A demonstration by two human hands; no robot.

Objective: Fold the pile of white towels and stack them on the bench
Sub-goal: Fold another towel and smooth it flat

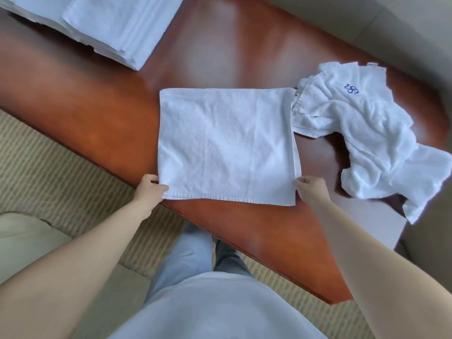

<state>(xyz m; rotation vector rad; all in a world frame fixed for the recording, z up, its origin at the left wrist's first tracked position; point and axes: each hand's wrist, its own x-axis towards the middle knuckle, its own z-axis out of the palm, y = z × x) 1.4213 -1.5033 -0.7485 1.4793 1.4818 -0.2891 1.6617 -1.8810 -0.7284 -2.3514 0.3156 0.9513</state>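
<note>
Nearest the camera, 2 bare forearms reach out over the glossy reddish-brown wooden worktop (102,123). The left hand (151,189) pinches the near left corner of the flat white terry towel (227,145), fingers curled round the hem. The right hand (311,189) pinches the near right corner, where 2 layers show slightly offset along the right edge. This towel lies spread as a rectangle in the middle of the worktop, its near hem close to the worktop's front edge.

The step in hand looks like the next fold. To do it well, I would judge that both corners should rise together and travel level to the far corners, so the hems meet squarely. The offset layers on the right want aligning first, or the finished edge will be ragged. A flat palm pressed along the crease afterwards would keep it tidy.

Just beyond on the right, touching the flat towel's far right corner, lies the crumpled heap of white towels (362,138), 1 showing a small blue embroidered emblem (351,89). How many it holds I cannot tell. Farthest off, at the upper left, sits 1 stack of folded white towels (102,28); its layers are too blurred to count.
</note>
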